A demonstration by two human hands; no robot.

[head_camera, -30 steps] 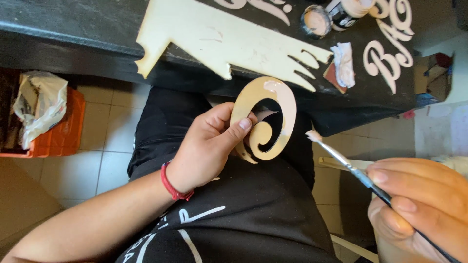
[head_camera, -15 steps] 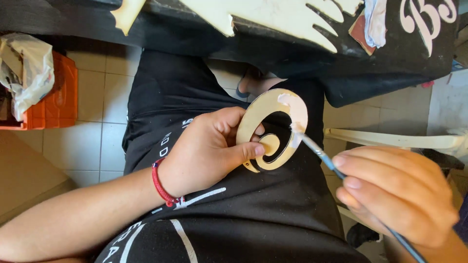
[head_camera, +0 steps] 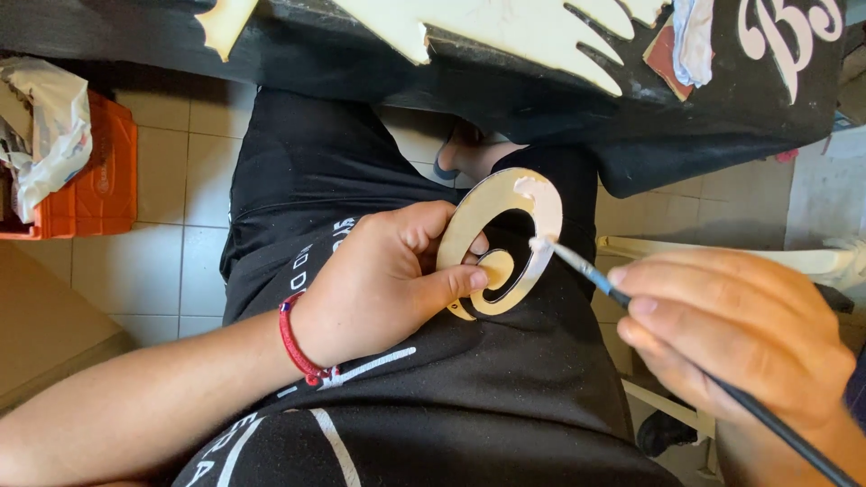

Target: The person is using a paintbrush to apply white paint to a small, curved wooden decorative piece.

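Gripping a spiral wooden cutout [head_camera: 505,243] over the lap, just below the black desk's [head_camera: 541,99] near edge, the left hand [head_camera: 388,280] steadies it; the right hand [head_camera: 731,334] clasps a paintbrush [head_camera: 586,271], bristles touching its rim.

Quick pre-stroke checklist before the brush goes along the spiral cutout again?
1. Left hand grips spiral cutout: ok, thumb pinned on its centre curl.
2. Right hand holds brush: ok.
3. Bristle tip on the cutout's right rim: ok, touching.
4. White paint on the tip: ok; amount cannot tell.
5. Fingers away from the wet patch at the top: ok.
6. Back of the cutout dry: cannot tell, hidden.
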